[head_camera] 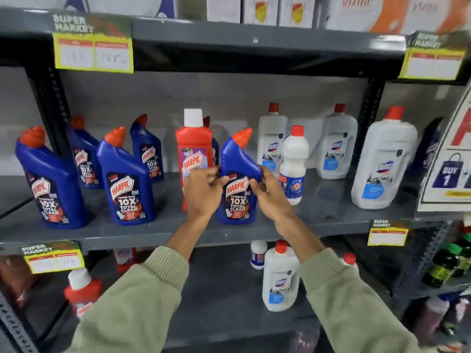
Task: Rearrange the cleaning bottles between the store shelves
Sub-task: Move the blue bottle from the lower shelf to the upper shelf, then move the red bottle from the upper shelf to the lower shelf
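A blue Harpic bottle with an orange-red cap stands on the grey middle shelf, near its front. Both hands grip it at mid height: my left hand from the left, my right hand from the right. A red Harpic bottle with a white cap stands just behind my left hand. Three more blue Harpic bottles stand to the left. To the right are a small white bottle and clear Domex bottles.
The lower shelf holds a clear Domex bottle, a small white bottle and a red bottle. Yellow price tags hang on the shelf edges. A promo sign juts in at right. Green bottles stand lower right.
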{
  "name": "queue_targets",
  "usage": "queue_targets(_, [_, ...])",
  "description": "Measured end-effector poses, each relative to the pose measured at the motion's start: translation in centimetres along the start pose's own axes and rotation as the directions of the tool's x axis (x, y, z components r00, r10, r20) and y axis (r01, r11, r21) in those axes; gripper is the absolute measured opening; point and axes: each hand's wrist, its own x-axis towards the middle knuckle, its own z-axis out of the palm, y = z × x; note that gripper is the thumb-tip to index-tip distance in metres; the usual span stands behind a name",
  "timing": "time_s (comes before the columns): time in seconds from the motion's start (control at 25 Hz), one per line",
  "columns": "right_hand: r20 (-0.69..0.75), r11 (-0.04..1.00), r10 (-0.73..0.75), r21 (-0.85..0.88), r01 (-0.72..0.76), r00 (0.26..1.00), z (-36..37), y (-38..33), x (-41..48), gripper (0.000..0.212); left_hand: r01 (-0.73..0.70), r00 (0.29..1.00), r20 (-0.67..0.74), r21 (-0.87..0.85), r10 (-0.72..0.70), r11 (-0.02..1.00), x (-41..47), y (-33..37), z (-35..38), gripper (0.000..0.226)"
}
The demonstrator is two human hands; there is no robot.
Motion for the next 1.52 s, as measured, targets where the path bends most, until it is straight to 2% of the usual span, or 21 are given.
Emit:
queue_targets(0.32, [0.015, 1.000, 0.005, -0.021, -0.004, 1.000, 0.9, 1.1, 1.0, 0.042, 0.009, 1.000, 0.001, -0.035, -0.009, 0.999, 0.4, -2.0, 0.7, 0.014])
queue_targets(0.56, [0.036, 1.000, 0.021, -0.003, -0.021, 0.999, 0.9, 1.7, 1.2, 0.045, -0.048, 0.999, 0.021, 0.044, 0.047, 0.998, 0.3, -2.0, -0.5, 0.023])
queue_targets(0.64, [0.027, 1.000, 0.004, 0.025, -0.005, 1.000, 0.9, 1.6, 0.6, 0.052, -0.092, 0.995, -0.031, 0.080, 0.095, 0.993, 0.0, -1.7, -1.9, 0.030])
queue_targets(0.72, [-0.176, 0.985, -0.140, -0.121, 0.120, 0.974, 0.8, 0.4, -0.4, 0.056, -0.193, 0.962, -0.183, 0.076, 0.204, 0.978, -0.1, -1.6, -3.7, 0.029])
queue_targets(0.8, [-0.332, 0.896, -0.406, -0.327, 0.300, 0.851, 0.9, -2.3, -1.1, 0.054, -0.262, 0.906, -0.330, 0.056, 0.266, 0.963, 0.6, -1.7, -5.5, 0.029])
queue_targets(0.84, [-0.336, 0.858, -0.490, -0.347, 0.378, 0.805, 1.1, -4.4, -1.2, 0.054, -0.256, 0.896, -0.361, 0.056, 0.259, 0.965, 1.2, -1.9, -6.2, 0.034])
queue_targets(0.92, [-0.238, 0.813, -0.567, -0.316, 0.489, 0.788, 2.2, -8.3, -0.7, 0.054, -0.156, 0.932, -0.324, 0.051, 0.164, 0.986, 2.7, -2.4, -6.8, 0.051])
queue_targets(1.0, [-0.109, 0.806, -0.548, -0.333, 0.490, 0.829, 3.8, -12.0, 0.7, 0.058, -0.015, 0.977, -0.212, -0.042, 0.006, 0.999, 3.9, -2.9, -6.3, 0.061])
queue_targets(1.08, [0.019, 0.766, -0.465, -0.493, 0.413, 0.885, 5.4, -14.5, 2.9, 0.062, 0.133, 0.983, -0.104, -0.150, -0.149, 0.980, 4.9, -3.6, -5.4, 0.062])
queue_targets(1.16, [0.092, 0.691, -0.307, -0.663, 0.288, 0.947, 6.5, -15.6, 5.3, 0.056, 0.232, 0.970, -0.019, -0.251, -0.244, 0.940, 5.9, -4.6, -4.6, 0.054])
queue_targets(1.28, [0.174, 0.594, -0.060, -0.785, 0.175, 0.983, 7.7, -15.7, 7.0, 0.043, 0.250, 0.968, 0.096, -0.278, -0.232, 0.928, 6.8, -5.2, -4.1, 0.031])
queue_targets(1.32, [0.181, 0.590, -0.044, -0.789, 0.172, 0.982, 7.9, -15.6, 7.1, 0.042, 0.232, 0.973, 0.085, -0.255, -0.217, 0.939, 6.9, -5.2, -4.0, 0.028])
queue_targets(1.52, [0.168, 0.626, -0.140, -0.748, 0.218, 0.976, 8.0, -15.4, 4.9, 0.043, 0.140, 0.984, -0.080, -0.194, -0.158, 0.971, 4.8, -4.1, -5.1, 0.019])
